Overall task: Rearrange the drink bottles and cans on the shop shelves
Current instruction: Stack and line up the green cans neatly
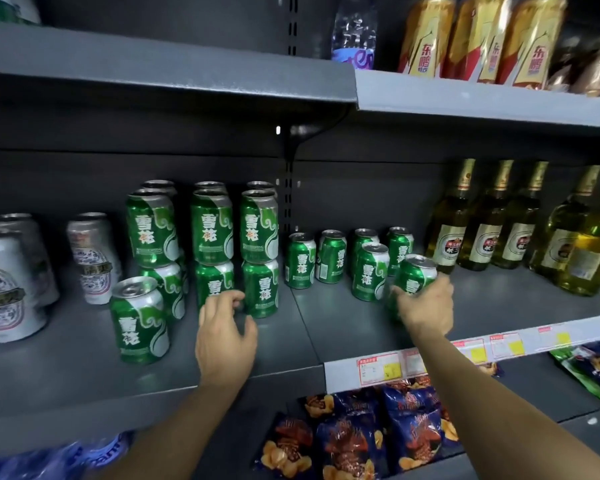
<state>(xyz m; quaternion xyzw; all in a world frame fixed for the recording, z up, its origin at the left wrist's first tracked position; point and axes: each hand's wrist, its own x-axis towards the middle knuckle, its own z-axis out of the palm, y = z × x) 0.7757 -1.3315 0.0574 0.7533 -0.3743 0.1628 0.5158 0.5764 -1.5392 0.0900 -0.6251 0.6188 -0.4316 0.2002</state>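
While right hand (425,303) grips a green beer can (417,277) from the front on the middle shelf (84,368), can upright, slightly tilted, left hand (227,336) hovers empty, fingers loosely curled.

Dim light, edges warped, corners perhaps blurred.

Beer cans (212,223): green, white swirl, white characters. Cans at left (9,289): white, blue porcelain-style pattern. Beer bottles (482,230): yellow-green glass, gold foil necks, cream oval labels. Shelf (66,368): dark grey. Snack bags (347,441): dark blue, orange.
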